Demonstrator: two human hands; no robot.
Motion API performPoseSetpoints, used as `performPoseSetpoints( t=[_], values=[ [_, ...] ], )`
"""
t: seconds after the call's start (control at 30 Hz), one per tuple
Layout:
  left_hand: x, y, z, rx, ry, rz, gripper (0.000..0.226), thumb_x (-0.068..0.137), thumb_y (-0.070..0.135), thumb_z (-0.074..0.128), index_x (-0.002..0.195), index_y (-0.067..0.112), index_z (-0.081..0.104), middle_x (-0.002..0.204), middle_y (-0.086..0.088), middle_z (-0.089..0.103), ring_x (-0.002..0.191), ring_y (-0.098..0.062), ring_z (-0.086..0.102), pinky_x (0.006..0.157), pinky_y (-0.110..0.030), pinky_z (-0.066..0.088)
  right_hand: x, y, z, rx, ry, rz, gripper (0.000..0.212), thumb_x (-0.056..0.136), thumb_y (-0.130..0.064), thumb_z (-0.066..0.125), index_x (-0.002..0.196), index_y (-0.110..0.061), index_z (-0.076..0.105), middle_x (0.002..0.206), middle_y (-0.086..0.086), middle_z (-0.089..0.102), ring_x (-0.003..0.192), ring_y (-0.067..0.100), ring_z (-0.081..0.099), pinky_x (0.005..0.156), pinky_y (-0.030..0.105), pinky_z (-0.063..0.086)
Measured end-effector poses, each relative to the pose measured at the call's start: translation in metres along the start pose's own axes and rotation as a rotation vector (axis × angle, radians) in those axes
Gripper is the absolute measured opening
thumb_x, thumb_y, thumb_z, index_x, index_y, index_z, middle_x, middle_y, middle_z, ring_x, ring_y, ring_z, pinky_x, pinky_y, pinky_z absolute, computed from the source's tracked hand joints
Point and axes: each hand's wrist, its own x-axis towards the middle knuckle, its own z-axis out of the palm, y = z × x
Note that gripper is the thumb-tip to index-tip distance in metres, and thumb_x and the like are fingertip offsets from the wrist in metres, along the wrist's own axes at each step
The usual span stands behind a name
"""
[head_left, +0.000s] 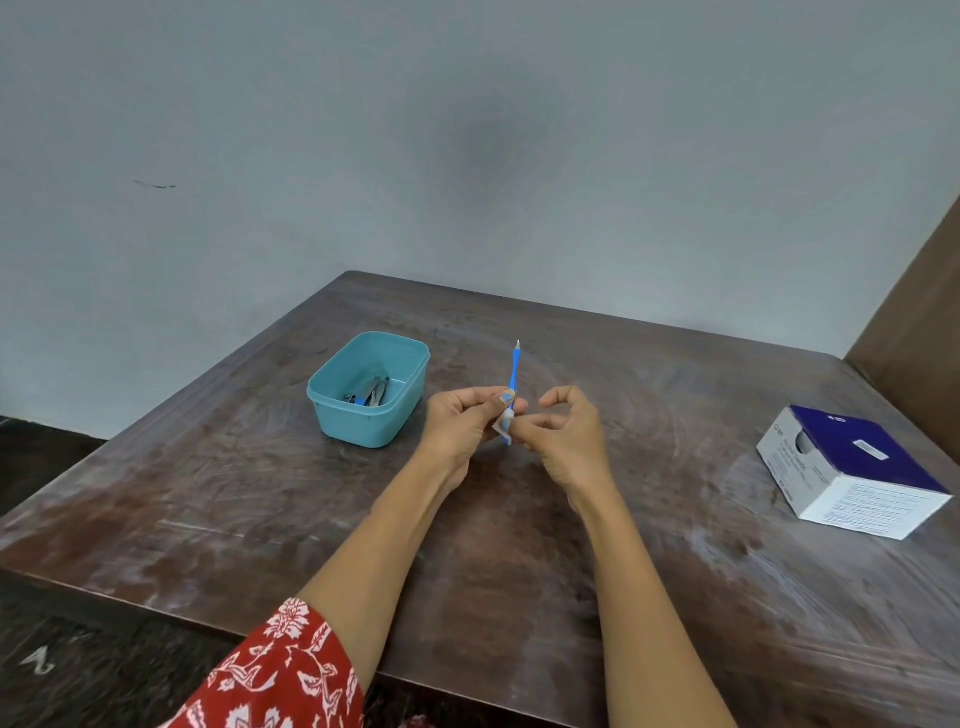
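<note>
Above the middle of the tabletop (519, 545) the left hand (462, 423) holds a blue tool (514, 371) upright, fingers curled round its lower shaft, while the right hand (569, 428) pinches a small white scrap (503, 427) against the tool's near end. That end is hidden by the fingers; the metal pieces in the teal tub (363, 421) at the left and the print on the box (857, 483) at the right are hard to make out. The worn wooden tabletop meets a plain grey wall (467, 130).

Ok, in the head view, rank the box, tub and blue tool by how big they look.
Largest to smallest:
1. box, though it may sit slightly nearer the camera
2. tub
3. blue tool, thin and partly hidden by fingers
</note>
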Motion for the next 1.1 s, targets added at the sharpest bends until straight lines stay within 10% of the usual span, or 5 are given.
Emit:
performPoseSetpoints(
  t=[0.93,1.1],
  values=[
    [0.001,0.001,-0.001,-0.058,0.021,-0.030,0.007,0.084,0.006,0.063,0.088,0.005,0.070,0.075,-0.004,0.074,0.075,-0.014,0.071,0.073,-0.028,0.058,-0.004,-0.003,-0.005,-0.041,-0.116,0.108,0.040,0.068,0.000,0.077,0.085,-0.014,0.044,0.066,0.011,0.069,0.054,0.019,0.057,0.054,0.026,0.047],
    [0.000,0.001,0.000,-0.071,0.022,-0.017,0.013,0.084,0.004,0.063,0.094,-0.003,0.067,0.071,-0.005,0.073,0.068,-0.013,0.071,0.065,-0.025,0.059,0.003,-0.003,-0.011,0.129,0.148,0.043,0.036,0.072,0.003,0.072,0.083,-0.015,0.042,0.051,-0.001,0.065,0.043,0.006,0.054,0.049,0.018,0.045]
  ],
)
